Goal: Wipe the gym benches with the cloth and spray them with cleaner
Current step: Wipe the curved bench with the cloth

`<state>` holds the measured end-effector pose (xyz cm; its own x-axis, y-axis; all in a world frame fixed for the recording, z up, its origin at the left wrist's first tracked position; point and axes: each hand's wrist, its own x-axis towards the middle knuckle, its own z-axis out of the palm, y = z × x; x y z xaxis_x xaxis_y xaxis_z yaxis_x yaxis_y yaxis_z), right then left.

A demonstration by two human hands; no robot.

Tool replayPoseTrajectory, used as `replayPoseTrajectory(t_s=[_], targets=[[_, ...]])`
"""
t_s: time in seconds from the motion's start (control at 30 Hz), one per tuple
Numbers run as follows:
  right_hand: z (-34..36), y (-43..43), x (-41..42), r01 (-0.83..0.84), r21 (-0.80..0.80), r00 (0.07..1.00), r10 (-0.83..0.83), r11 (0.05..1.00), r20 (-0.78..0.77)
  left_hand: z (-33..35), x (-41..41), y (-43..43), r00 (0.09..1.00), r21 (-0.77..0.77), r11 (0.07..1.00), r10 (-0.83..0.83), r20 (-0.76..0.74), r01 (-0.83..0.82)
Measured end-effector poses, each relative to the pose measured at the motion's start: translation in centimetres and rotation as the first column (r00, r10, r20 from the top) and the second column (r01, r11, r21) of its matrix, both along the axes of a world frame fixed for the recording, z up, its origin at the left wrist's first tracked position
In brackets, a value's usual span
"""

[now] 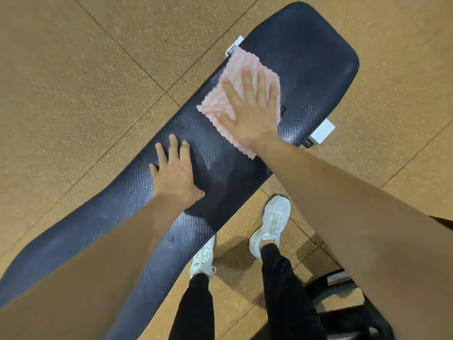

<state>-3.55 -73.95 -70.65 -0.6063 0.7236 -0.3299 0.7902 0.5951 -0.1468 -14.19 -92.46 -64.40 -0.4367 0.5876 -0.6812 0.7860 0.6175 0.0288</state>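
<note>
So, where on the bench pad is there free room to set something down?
Free: the rounded end of the bench beyond the cloth, and the dark strip between the cloth and the left hand. Crowded: the middle, where the right hand presses the cloth flat.

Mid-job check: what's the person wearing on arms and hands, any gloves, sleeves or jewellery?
Left hand and right hand are ungloved, no rings or watch showing. Left forearm and right forearm are bare; a dark edge at the right arm's top may be a sleeve.
</note>
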Motion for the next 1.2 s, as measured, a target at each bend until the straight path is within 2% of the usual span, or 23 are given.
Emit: replayPoseTrajectory(t_s=[0.1,0.2,0.33,0.53,0.77,0.97,1.2], targets=[[0.0,-1.7,5.3,0.003,0.045,1.0,-0.002,0.999,-0.023,0.4,0.3,0.7,0.999,-0.023,0.999,0.035,-0.011,-0.035],[0.2,-3.0,9.3,-0.006,0.048,1.0,0.005,0.999,0.019,0.8,1.0,2.2,0.992,0.053,0.991,0.121,-0.036,-0.119],[0.3,-3.8,12.2,-0.034,0.006,0.999,0.034,0.999,0.022,0.8,1.8,5.2,0.999,0.185,0.982,0.042,-0.016,-0.038],[0.6,-3.4,14.3,-0.118,-0.031,0.992,0.119,0.993,0.05,0.2,1.7,8.3,0.999,0.103,0.995,0.001,0.04,-0.006],[0.3,2.3,8.7,-0.101,-0.015,0.995,0.101,0.995,-0.003,0.3,2.1,9.0,1.0,0.058,0.998,0.004,-0.002,-0.004],[0.0,9.5,0.8,-0.266,-0.04,0.964,0.266,0.963,0.001,0.5,2.2,10.9,1.0,-0.032,0.999,-0.005,-0.022,0.005],[0.4,10.8,0.8,-0.312,-0.045,0.95,0.312,0.949,-0.003,0.8,2.1,11.9,1.0,-0.044,0.999,-0.02,-0.002,0.02]])
